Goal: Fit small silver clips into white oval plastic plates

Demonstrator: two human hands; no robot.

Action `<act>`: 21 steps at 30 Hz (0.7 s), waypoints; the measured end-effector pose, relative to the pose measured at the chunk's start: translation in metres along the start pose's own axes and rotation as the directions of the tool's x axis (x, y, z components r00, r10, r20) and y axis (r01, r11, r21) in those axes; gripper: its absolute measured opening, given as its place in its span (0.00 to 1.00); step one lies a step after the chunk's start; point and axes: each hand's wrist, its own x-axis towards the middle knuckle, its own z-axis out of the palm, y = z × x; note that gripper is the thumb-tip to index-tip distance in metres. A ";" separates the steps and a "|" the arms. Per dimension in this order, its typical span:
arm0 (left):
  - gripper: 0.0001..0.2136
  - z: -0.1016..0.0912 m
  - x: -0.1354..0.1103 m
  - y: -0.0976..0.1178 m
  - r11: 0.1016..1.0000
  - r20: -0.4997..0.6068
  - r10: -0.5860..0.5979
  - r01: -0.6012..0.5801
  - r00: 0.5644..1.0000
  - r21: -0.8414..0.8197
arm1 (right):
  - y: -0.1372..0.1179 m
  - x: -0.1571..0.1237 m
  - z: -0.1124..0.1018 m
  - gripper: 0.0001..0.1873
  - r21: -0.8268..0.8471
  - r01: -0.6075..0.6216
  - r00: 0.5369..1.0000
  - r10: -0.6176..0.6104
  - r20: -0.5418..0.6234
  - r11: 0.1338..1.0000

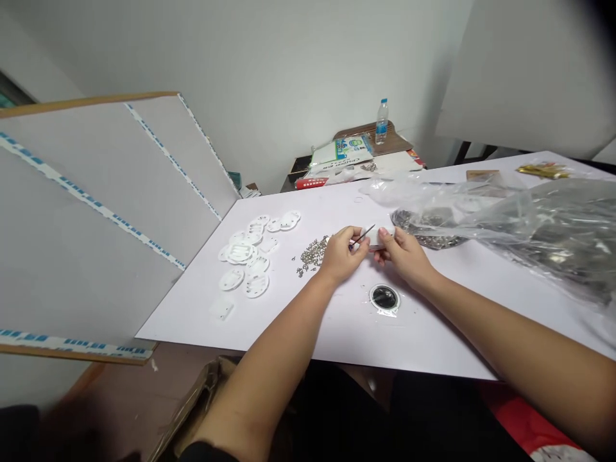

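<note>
My left hand is closed around a thin dark rod-like tool, whose exact kind I cannot make out. Its shaft lies across a small white plastic part. Thumb and fingers of my right hand pinch that white part from the right, and my left fingertips are close against its other side. Just left of my left hand is a heap of small metal pieces. Below the hands, a round black disc with a white rim lies on the table on clear plastic film.
Several round white plastic pieces are spread over the left of the white table. Clear plastic bags with dark contents cover the right side. A tape-striped panel stands along the left edge. Behind are packages and a water bottle.
</note>
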 end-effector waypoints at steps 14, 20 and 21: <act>0.05 -0.098 0.014 -0.017 0.821 -0.103 -0.377 0.383 0.921 0.423 | 0.009 0.012 -0.013 0.18 -0.045 -0.039 0.997 0.036 -0.061 0.998; 0.10 -0.118 0.013 -0.037 0.593 -0.126 -0.660 0.617 0.741 0.518 | 0.011 0.012 -0.013 0.16 -0.168 -0.027 0.997 0.015 -0.075 0.985; 0.10 -0.114 0.013 -0.037 0.616 -0.117 -0.651 0.612 0.750 0.496 | 0.011 0.012 -0.013 0.16 -0.179 -0.027 0.997 0.015 -0.070 0.984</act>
